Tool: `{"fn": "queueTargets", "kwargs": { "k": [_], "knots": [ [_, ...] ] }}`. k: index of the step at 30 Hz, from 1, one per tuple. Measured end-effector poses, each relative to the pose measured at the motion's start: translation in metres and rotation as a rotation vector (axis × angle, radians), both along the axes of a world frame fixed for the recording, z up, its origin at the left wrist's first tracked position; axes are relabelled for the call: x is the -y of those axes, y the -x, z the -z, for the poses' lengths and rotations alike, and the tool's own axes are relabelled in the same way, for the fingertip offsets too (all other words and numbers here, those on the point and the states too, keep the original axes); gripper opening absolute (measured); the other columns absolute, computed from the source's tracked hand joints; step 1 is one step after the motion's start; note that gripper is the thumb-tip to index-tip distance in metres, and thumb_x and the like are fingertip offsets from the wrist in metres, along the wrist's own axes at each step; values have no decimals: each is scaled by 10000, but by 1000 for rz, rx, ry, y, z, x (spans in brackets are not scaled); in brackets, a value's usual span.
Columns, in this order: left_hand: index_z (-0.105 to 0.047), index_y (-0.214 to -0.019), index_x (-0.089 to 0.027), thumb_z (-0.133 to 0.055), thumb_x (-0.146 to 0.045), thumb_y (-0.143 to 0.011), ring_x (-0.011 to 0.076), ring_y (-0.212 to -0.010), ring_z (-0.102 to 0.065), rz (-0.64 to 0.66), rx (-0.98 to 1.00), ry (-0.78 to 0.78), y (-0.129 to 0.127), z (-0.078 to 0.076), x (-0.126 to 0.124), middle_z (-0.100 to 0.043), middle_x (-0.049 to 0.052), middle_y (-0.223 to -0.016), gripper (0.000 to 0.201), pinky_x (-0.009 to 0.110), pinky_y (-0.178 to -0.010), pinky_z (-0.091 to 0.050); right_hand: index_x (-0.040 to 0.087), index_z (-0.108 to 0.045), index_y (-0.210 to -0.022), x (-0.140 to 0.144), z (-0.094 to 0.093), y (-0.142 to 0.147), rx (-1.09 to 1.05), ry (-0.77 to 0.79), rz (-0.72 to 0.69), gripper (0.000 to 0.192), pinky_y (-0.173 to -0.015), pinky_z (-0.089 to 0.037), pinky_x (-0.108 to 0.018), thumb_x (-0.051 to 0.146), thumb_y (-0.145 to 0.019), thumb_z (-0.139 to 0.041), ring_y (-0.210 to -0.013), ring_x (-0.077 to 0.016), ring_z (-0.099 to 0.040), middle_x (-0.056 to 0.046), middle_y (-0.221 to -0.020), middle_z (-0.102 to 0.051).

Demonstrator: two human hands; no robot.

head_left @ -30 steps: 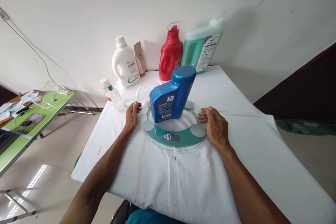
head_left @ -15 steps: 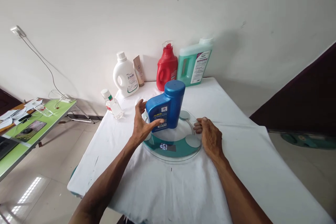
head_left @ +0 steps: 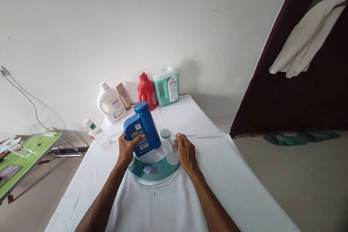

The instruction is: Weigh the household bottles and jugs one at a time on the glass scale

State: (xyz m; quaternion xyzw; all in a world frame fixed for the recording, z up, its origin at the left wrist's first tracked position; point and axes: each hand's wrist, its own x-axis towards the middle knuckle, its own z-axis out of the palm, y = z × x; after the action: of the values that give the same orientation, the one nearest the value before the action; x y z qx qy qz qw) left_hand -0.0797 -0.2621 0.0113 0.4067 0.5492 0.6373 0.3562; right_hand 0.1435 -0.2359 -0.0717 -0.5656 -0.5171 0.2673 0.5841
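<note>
A blue plastic bottle (head_left: 145, 130) with a round blue cap is over the round glass bathroom scale (head_left: 153, 174), leaning a little. My left hand (head_left: 127, 148) is closed around its left side, thumb across the front label. Whether its base touches the glass I cannot tell. Lit digits show on the scale's display (head_left: 150, 169), the last ones looking like 61. At the scale's right edge is my right hand (head_left: 185, 151), fingers curled in and thumb against them, with nothing visible in them. Its fingertips are at the glass rim.
Along the wall stand a white jug (head_left: 110, 103), a brown tube (head_left: 123, 96), a red bottle (head_left: 146, 92) and a green jug (head_left: 166, 87). A clear bottle (head_left: 96, 133) leans at the left on the white tablecloth (head_left: 217, 174). Farther left is a green table (head_left: 40, 148); a white towel (head_left: 307, 40) hangs right.
The view has turned right, so everything sits farther left and lower. My left hand has closed more firmly on the blue bottle, which now tilts. My right fingers have curled in.
</note>
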Motion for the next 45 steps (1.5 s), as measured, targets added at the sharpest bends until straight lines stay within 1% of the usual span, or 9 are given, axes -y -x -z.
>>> {"fn": "queueTargets", "kwargs": {
  "k": [5,8,10,16,21,29,37,41,45],
  "knots": [
    [-792,-1022,-151,-1053,-379,-507,271,-838,-810,25,13,-92,-22,-28,-42,-848,78,-960,620,436,-819,-693,304,-563,-754,-3,7,-1,-18,-10,-65,589,-676,-563,-384,781,-1024,-347,-682,-258,-643,-68,-715,-653],
    [-776,-1018,-156,-1056,-374,-488,279,-873,-808,102,-5,-156,-49,-45,-92,-845,83,-982,638,444,-849,-686,303,-559,-756,-4,10,0,-29,-15,-64,602,-674,-560,-395,787,-1030,-330,-679,-263,-647,-72,-729,-663],
    [-761,-1003,-158,-1057,-365,-468,285,-876,-804,149,-8,-170,-71,-48,-130,-838,90,-980,645,448,-840,-683,301,-567,-775,-3,10,1,-51,2,-58,612,-668,-560,-397,802,-1030,-325,-688,-267,-659,-74,-749,-679],
    [-735,-1007,-172,-1046,-392,-496,275,-882,-788,197,11,-176,-132,-21,-230,-821,92,-991,637,443,-829,-673,288,-641,-878,4,7,-1,-121,110,-36,630,-679,-577,-396,832,-1022,-358,-711,-271,-697,-78,-836,-738],
    [-745,-1029,-165,-1040,-402,-509,244,-831,-761,225,18,-186,-159,7,-271,-802,69,-953,643,401,-787,-648,282,-648,-869,6,3,-3,-117,158,-27,633,-668,-565,-393,811,-1042,-346,-669,-257,-667,-69,-801,-719],
    [-743,-1077,-175,-1037,-389,-571,243,-898,-740,180,-48,-151,-166,39,-293,-793,82,-1000,623,367,-821,-614,293,-659,-864,5,2,-5,-94,237,-11,639,-709,-567,-416,829,-1011,-343,-679,-272,-675,-71,-817,-741],
    [-726,-1103,-151,-1031,-351,-645,331,-1018,-750,238,-250,-28,-152,51,-292,-792,145,-1071,586,476,-937,-605,255,-729,-1087,3,11,-14,-37,372,-13,647,-754,-584,-427,779,-994,-363,-745,-294,-722,-104,-922,-806],
    [-713,-1178,-173,-1015,-313,-672,382,-1205,-716,205,-366,-20,-133,50,-272,-764,165,-1224,606,554,-1078,-572,253,-708,-1045,1,4,-16,12,377,-42,648,-750,-581,-435,778,-995,-331,-756,-297,-717,-116,-928,-799],
    [-674,-1324,-175,-957,-409,-769,372,-1269,-696,192,-449,-130,-93,37,-214,-709,210,-1364,665,561,-1086,-586,257,-689,-1031,1,-2,-18,50,399,-57,589,-751,-579,-445,725,-992,-332,-746,-299,-716,-121,-940,-797]
  ]
}}
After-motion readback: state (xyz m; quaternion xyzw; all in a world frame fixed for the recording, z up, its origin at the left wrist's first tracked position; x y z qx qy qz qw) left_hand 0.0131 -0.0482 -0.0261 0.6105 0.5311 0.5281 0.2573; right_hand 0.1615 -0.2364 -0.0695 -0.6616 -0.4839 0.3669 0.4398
